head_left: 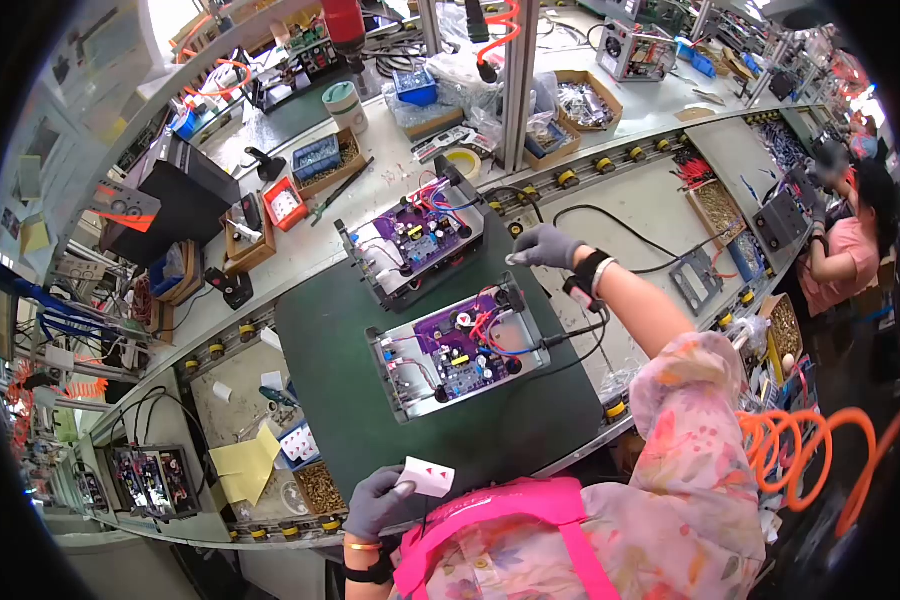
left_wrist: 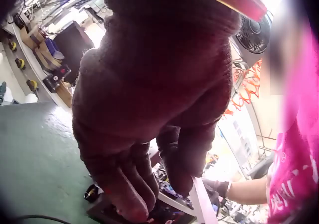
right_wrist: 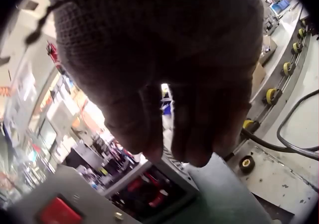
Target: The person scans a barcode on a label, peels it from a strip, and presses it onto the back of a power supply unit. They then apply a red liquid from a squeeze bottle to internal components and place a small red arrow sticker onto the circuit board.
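My gloved left hand [head_left: 373, 503] pinches a white sticker sheet [head_left: 430, 477] printed with small red triangles, near the front edge of the green mat [head_left: 330, 390]. Beyond it on the mat lies an open metal chassis [head_left: 460, 350] with a purple circuit board; a round white sticker [head_left: 464, 320] with a red triangle is on that board. A second open chassis [head_left: 413, 238] stands just behind. Beside its right end hovers my gloved right hand [head_left: 550, 246], fingertips together on a small whitish piece that looks like a sticker [right_wrist: 142, 159].
A black cable [head_left: 570, 338] runs to the near chassis's right side. Behind are a red box [head_left: 286, 204], screw trays [head_left: 320, 160] and a roll of tape [head_left: 463, 163]. A red driver [head_left: 344, 25] hangs overhead. Another person [head_left: 850, 235] works at far right.
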A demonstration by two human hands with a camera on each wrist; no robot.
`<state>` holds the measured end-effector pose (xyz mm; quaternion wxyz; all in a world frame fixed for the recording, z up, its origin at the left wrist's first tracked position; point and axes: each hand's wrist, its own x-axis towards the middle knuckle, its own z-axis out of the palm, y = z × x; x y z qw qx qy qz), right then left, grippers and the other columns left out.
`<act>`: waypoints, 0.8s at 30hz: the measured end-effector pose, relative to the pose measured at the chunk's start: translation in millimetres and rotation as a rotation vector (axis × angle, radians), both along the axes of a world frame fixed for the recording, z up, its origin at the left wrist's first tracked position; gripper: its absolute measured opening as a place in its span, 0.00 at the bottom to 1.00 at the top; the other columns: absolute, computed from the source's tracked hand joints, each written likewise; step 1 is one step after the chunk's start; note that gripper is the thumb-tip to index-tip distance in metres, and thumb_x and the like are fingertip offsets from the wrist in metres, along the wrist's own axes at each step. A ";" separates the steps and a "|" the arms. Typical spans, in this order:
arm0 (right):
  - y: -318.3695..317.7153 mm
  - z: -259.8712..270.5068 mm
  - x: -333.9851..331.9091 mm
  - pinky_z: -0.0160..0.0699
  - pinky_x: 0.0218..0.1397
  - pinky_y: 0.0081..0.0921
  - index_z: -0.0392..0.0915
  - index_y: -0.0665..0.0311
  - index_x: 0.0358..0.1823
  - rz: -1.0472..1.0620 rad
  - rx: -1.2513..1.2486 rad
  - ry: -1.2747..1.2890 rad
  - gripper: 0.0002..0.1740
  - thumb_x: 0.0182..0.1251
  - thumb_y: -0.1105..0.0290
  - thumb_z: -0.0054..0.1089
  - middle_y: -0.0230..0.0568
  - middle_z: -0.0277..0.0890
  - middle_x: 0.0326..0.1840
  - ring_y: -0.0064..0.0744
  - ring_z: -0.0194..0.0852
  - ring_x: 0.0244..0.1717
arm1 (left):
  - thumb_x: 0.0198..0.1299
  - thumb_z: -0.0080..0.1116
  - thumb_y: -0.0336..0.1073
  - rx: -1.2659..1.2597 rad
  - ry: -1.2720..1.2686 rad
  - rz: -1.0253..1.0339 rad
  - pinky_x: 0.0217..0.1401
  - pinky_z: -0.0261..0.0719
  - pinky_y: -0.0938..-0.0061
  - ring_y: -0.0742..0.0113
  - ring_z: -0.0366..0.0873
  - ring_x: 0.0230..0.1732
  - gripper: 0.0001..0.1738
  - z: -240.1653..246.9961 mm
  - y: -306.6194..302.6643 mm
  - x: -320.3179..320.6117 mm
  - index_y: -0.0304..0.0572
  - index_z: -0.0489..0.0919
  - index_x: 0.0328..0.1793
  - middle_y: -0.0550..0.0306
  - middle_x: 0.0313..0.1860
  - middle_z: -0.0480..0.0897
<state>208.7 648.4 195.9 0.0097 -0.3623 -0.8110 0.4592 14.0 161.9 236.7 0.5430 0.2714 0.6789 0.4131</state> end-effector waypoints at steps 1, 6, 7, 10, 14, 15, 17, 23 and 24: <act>1.8 -14.0 -12.5 0.74 0.38 0.26 0.83 0.65 0.34 0.009 0.007 0.008 0.21 0.54 0.52 0.68 0.39 0.80 0.28 0.29 0.76 0.31 | 0.55 0.63 0.36 -0.041 -0.039 0.058 0.53 0.72 0.73 0.67 0.76 0.49 0.13 -4.6 -1.4 -1.8 0.31 0.82 0.40 0.51 0.50 0.81; -5.2 -68.2 -63.2 0.74 0.44 0.27 0.83 0.67 0.35 -0.006 -0.095 0.111 0.21 0.54 0.53 0.70 0.42 0.82 0.33 0.29 0.78 0.36 | 0.55 0.63 0.34 -0.080 -0.048 0.188 0.47 0.78 0.73 0.67 0.79 0.42 0.14 -14.6 -1.1 -7.5 0.28 0.81 0.41 0.52 0.44 0.81; -6.6 -72.7 -68.7 0.74 0.44 0.27 0.83 0.67 0.36 -0.027 -0.123 0.126 0.21 0.54 0.53 0.70 0.42 0.82 0.33 0.29 0.78 0.36 | 0.55 0.63 0.34 -0.087 -0.047 0.201 0.47 0.78 0.73 0.67 0.79 0.41 0.15 -14.4 1.0 -7.2 0.28 0.81 0.42 0.52 0.43 0.82; -7.0 -79.2 -80.3 0.75 0.45 0.26 0.83 0.67 0.38 -0.093 -0.174 0.162 0.20 0.56 0.55 0.69 0.42 0.83 0.34 0.26 0.78 0.37 | 0.56 0.63 0.34 -0.160 -0.113 0.256 0.47 0.75 0.75 0.70 0.78 0.42 0.14 -12.9 10.8 -8.8 0.30 0.82 0.43 0.55 0.43 0.82; -15.9 -86.4 -83.7 0.75 0.45 0.23 0.83 0.67 0.41 -0.192 -0.209 0.254 0.18 0.58 0.59 0.68 0.41 0.83 0.34 0.23 0.78 0.36 | 0.56 0.63 0.34 -0.178 -0.128 0.274 0.48 0.74 0.76 0.72 0.77 0.41 0.15 -19.6 15.5 -9.1 0.31 0.81 0.46 0.57 0.41 0.82; -17.6 -88.5 -84.5 0.75 0.44 0.23 0.83 0.67 0.41 -0.225 -0.220 0.298 0.17 0.59 0.60 0.68 0.41 0.83 0.35 0.23 0.78 0.36 | 0.56 0.63 0.34 -0.175 -0.128 0.272 0.48 0.74 0.76 0.72 0.78 0.41 0.15 -21.2 15.9 -9.5 0.31 0.81 0.46 0.57 0.41 0.82; -17.8 -95.9 -86.3 0.75 0.44 0.22 0.83 0.67 0.42 -0.230 -0.246 0.325 0.16 0.58 0.63 0.68 0.40 0.84 0.35 0.21 0.77 0.35 | 0.55 0.64 0.34 -0.164 -0.125 0.266 0.48 0.75 0.76 0.71 0.78 0.41 0.16 -23.2 17.6 -9.6 0.31 0.81 0.46 0.57 0.41 0.82; -15.8 -71.5 -86.1 0.77 0.45 0.32 0.83 0.61 0.42 -0.054 0.128 0.075 0.18 0.61 0.55 0.60 0.45 0.83 0.37 0.38 0.81 0.38 | 0.56 0.64 0.35 -0.172 -0.131 0.281 0.47 0.75 0.75 0.71 0.78 0.40 0.15 -22.6 19.2 -11.4 0.31 0.81 0.46 0.56 0.40 0.82; -15.2 -67.1 -85.9 0.77 0.46 0.35 0.83 0.60 0.42 0.010 0.245 -0.031 0.19 0.62 0.53 0.58 0.46 0.82 0.37 0.43 0.81 0.39 | 0.56 0.64 0.34 -0.173 -0.121 0.270 0.47 0.76 0.75 0.71 0.78 0.40 0.15 -22.7 17.4 -11.7 0.31 0.81 0.46 0.56 0.40 0.83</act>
